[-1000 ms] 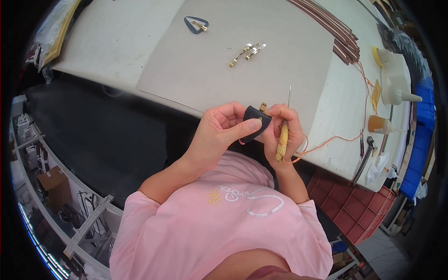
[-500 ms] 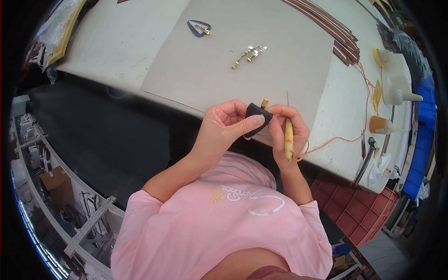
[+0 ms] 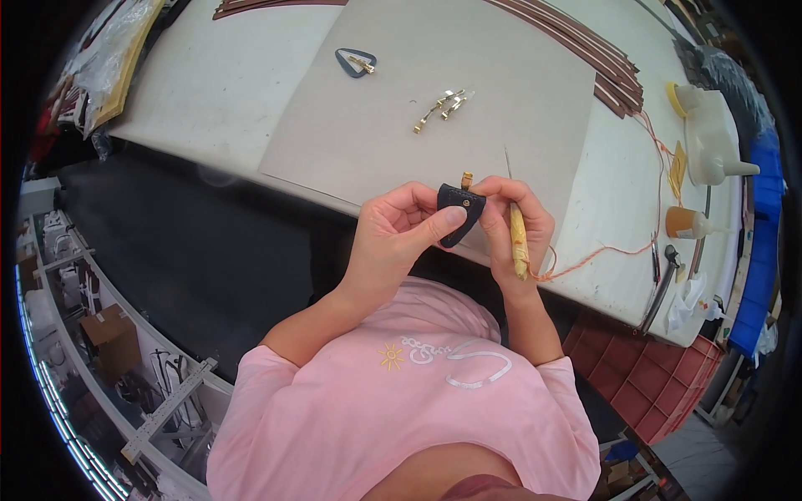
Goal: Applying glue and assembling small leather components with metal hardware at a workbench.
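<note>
A small dark leather piece (image 3: 459, 210) with a gold fitting at its top is pinched between my left hand (image 3: 393, 242) and my right hand (image 3: 522, 225), just above the near edge of the table. My right hand also grips an awl with a pale wooden handle (image 3: 518, 242), its thin needle pointing up. An orange thread (image 3: 601, 255) trails from my right hand across the table to the right.
A grey cardboard sheet (image 3: 401, 117) covers the white table (image 3: 209, 92). On it lie several gold metal fittings (image 3: 441, 107) and another dark leather piece (image 3: 355, 61). Brown leather strips (image 3: 585, 58), a white bottle (image 3: 710, 138), an orange cup (image 3: 685, 222) and hand tools (image 3: 660, 284) sit right.
Both hands have shifted a little with the leather piece. The awl handle has turned more upright in my right hand.
</note>
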Available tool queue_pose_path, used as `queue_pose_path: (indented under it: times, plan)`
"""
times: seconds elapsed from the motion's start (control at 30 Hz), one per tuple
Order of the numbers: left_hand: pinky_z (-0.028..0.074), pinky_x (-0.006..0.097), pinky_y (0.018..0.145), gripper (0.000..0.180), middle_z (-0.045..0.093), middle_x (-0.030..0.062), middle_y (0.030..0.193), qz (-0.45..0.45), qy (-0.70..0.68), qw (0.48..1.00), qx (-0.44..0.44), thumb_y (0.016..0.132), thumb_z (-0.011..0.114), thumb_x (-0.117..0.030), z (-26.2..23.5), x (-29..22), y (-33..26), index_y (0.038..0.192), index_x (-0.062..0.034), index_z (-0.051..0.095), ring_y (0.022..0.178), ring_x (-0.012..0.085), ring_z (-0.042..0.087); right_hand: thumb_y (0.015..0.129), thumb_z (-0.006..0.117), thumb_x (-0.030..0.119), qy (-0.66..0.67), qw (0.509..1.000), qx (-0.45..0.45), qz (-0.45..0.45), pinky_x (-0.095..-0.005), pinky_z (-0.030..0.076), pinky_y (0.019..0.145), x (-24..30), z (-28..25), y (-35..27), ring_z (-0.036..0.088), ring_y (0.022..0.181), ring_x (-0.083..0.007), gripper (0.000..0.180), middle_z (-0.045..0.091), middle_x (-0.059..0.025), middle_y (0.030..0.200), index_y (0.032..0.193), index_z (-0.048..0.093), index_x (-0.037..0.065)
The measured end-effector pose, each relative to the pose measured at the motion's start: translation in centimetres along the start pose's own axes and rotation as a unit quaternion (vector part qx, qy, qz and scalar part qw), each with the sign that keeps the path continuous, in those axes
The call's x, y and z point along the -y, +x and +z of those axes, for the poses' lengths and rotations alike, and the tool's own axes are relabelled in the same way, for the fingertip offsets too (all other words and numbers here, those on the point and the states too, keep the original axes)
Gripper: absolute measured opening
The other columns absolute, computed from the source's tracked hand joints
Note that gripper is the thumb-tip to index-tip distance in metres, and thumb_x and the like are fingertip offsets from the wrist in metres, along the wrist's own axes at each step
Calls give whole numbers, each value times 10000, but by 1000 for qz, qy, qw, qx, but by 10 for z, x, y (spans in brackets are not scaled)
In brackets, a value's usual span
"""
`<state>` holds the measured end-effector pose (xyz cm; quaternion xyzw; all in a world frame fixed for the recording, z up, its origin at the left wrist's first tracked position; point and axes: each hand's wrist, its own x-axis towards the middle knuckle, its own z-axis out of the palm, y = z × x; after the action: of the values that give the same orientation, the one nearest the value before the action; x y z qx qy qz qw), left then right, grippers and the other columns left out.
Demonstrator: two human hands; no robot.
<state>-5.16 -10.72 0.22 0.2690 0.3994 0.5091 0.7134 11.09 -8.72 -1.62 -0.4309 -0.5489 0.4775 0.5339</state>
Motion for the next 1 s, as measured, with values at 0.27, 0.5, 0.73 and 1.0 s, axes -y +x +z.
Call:
queue_pose_path:
  times: [0.27, 0.5, 0.73, 1.0]
  plan:
    - [511, 212, 666, 85, 666, 30, 859, 31, 27, 999, -7, 901, 684, -47, 1, -6, 5, 952, 11, 648, 759, 50, 601, 883, 613, -70, -66, 995, 8, -73, -181, 384, 595, 6, -2, 6, 472, 641, -37, 181, 608, -4, 843, 1021, 696, 12]
    - [495, 195, 684, 142, 670, 28, 885, 92, 119, 989, -10, 888, 685, -15, 5, -14, 9, 1025, 18, 664, 780, 57, 608, 982, 527, 69, -8, 998, 57, 28, -230, 472, 725, 31, -16, 34, 620, 796, -78, 190, 681, -64, 876, 1086, 662, -17]
    - [466, 184, 658, 119, 667, 14, 894, 102, 141, 985, 4, 888, 684, -15, 14, -21, 11, 1003, 7, 667, 790, 47, 592, 950, 616, 97, 17, 994, 94, 60, -239, 486, 772, 35, -17, 38, 610, 837, -88, 143, 683, -46, 878, 1017, 673, -16]
    - [447, 184, 701, 78, 669, 1, 879, 142, 104, 984, -14, 909, 689, -79, 12, -4, 20, 953, -19, 665, 782, 37, 572, 916, 677, 108, 52, 994, 80, 58, -236, 497, 744, 28, -11, 40, 615, 835, -83, 135, 685, -33, 869, 982, 689, -9]
